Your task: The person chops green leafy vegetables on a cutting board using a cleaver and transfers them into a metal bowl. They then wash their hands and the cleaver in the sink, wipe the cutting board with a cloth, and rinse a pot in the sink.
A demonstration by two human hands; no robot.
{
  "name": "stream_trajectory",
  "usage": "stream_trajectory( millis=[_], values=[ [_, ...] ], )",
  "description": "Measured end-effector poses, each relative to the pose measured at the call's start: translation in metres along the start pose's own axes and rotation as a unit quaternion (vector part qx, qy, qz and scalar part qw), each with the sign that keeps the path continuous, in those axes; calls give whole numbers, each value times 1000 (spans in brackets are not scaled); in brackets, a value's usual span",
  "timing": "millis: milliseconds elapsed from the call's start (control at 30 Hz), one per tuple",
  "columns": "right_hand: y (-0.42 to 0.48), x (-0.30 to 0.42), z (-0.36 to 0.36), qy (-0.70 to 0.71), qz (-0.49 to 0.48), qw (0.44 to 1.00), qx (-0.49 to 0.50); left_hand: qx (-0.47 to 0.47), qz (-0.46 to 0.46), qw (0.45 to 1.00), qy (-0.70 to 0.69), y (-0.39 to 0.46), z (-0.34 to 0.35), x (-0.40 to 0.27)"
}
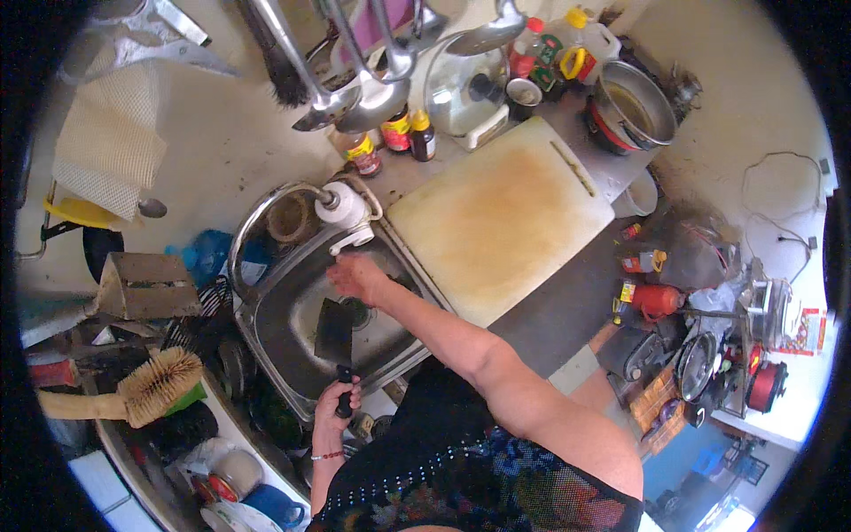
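My left hand grips the black handle of a cleaver, its broad dark blade reaching over the stainless steel sink. Above the basin, my right hand is stretched out just below the white lever of a tap. No object shows in its slightly bent fingers, and whether they touch the lever I cannot tell. The tap's chrome spout curves over the sink's left side. Partly visible between the blade and my right wrist is the sink drain. A large, brown-stained cutting board lies right of the sink.
Steel ladles hang overhead at the top. Sauce bottles, a glass pot lid and a metal pan stand behind the board. A bristle brush is at lower left. A red thermos stands at right.
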State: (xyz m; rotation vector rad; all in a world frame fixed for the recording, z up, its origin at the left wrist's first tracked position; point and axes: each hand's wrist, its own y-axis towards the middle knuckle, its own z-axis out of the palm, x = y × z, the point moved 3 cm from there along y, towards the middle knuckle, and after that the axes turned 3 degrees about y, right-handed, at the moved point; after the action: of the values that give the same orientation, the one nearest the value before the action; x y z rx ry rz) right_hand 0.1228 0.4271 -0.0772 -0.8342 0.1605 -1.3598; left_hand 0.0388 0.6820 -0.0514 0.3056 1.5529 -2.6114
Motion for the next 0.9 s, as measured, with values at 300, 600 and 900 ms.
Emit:
stream_trajectory(
  millis=[300,600,900],
  values=[
    [-140,3,-91,-340,-59,937,-58,36,40,997,62,-3,49,25],
    [-246,146,-255,-203,-246,897,-305,11,136,967,217,-21,147,93],
    [-285,180,-304,-151,-148,946,-245,78,139,965,209,67,265,137]
  ],
)
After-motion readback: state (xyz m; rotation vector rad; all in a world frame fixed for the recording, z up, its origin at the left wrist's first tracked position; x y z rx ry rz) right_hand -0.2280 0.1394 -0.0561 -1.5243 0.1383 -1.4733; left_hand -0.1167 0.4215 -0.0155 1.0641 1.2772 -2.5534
